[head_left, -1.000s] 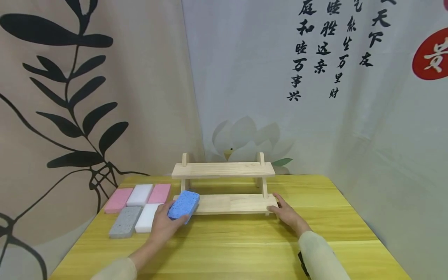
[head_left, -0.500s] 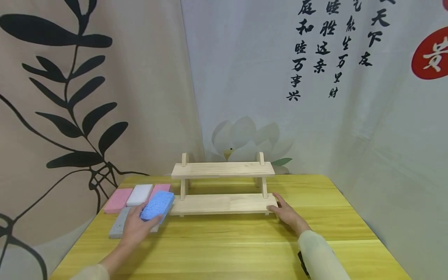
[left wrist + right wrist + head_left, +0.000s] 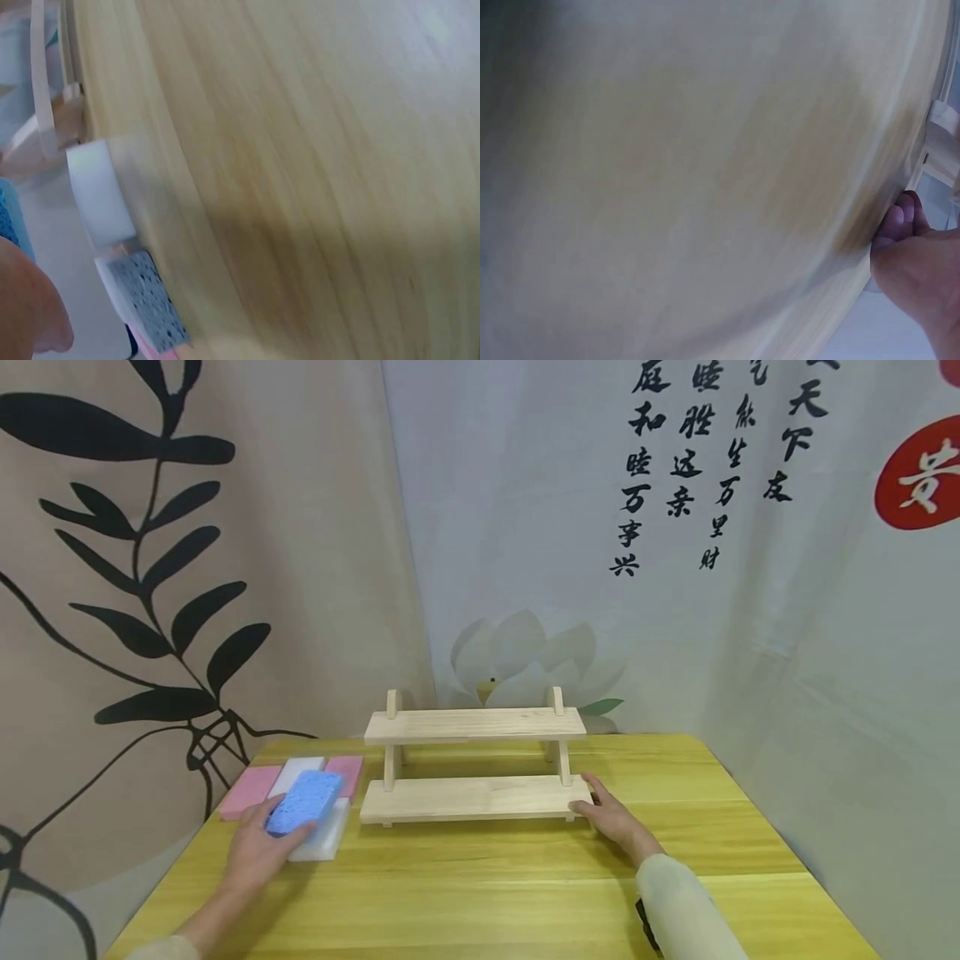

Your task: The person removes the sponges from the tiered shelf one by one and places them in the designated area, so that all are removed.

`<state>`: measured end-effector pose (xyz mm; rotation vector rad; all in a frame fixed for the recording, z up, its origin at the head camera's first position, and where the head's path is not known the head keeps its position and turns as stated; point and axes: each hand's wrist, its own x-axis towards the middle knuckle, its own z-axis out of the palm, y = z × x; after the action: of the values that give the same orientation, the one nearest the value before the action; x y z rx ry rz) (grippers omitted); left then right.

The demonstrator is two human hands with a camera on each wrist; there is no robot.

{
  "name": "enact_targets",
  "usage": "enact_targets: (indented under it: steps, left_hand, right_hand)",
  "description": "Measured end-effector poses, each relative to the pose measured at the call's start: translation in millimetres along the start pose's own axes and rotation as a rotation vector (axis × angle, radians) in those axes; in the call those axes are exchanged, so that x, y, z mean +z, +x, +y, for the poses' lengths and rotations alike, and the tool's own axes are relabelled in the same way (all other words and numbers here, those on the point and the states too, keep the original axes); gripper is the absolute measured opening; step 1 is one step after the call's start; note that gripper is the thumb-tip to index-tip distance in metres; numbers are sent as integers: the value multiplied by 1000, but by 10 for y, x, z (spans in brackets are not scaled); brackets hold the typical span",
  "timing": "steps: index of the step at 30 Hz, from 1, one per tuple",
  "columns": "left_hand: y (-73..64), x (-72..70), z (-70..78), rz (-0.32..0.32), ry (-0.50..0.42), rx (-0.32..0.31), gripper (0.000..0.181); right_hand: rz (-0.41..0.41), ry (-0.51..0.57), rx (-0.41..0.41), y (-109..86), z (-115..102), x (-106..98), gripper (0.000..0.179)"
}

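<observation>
My left hand (image 3: 253,847) grips a blue sponge (image 3: 306,802) between thumb and fingers, over the group of sponges at the table's left. Beneath it in the head view is a white sponge (image 3: 330,837). The grey sponge is hidden there behind hand and blue sponge, but the left wrist view has this speckled grey sponge (image 3: 148,300) beside a white sponge (image 3: 100,195). My right hand (image 3: 617,822) holds the right end of a two-tier wooden rack's lower shelf (image 3: 480,797), thumb at the front edge. In the right wrist view, that hand (image 3: 915,266) shows its curled fingers.
Behind the blue sponge lie a pink sponge (image 3: 251,789), another white sponge (image 3: 298,768) and a second pink sponge (image 3: 347,770). The rack's upper shelf (image 3: 480,725) is bare. A printed curtain (image 3: 337,527) hangs behind the wooden table (image 3: 480,893).
My left hand has carried the blue sponge leftward, from the left end of the lower shelf to over the other sponges. The right hand has stayed at the rack's right end.
</observation>
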<state>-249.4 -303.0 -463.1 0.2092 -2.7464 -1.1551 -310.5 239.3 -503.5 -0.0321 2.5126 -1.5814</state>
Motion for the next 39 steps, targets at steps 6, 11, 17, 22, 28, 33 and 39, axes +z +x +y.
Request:
enact_targets:
  steps: [6, 11, 17, 22, 28, 33, 39]
  left_hand:
    - [31, -78, -139, 31, 1, -27, 100]
    - [76, -147, -271, 49, 2, -53, 99]
    - [139, -273, -416, 94, 16, -113, 97]
    - [151, -407, -525, 103, -4, -165, 98]
    - [162, -493, -667, 143, -16, -187, 95]
    - [178, -526, -802, 164, -23, -206, 95]
    - [176, -546, -881, 173, -46, -263, 96]
  right_hand:
    - [2, 2, -6, -10, -18, 3, 82]
    - [3, 2, -1, -16, -18, 1, 82]
    - [11, -3, 9, -4, -18, 3, 83]
    - [8, -13, 0, 0, -10, 8, 82]
    - [3, -16, -11, 0, -9, 8, 81]
    - [-2, 2, -8, -12, -20, 11, 83]
    - [-3, -3, -17, -10, -15, 9, 82]
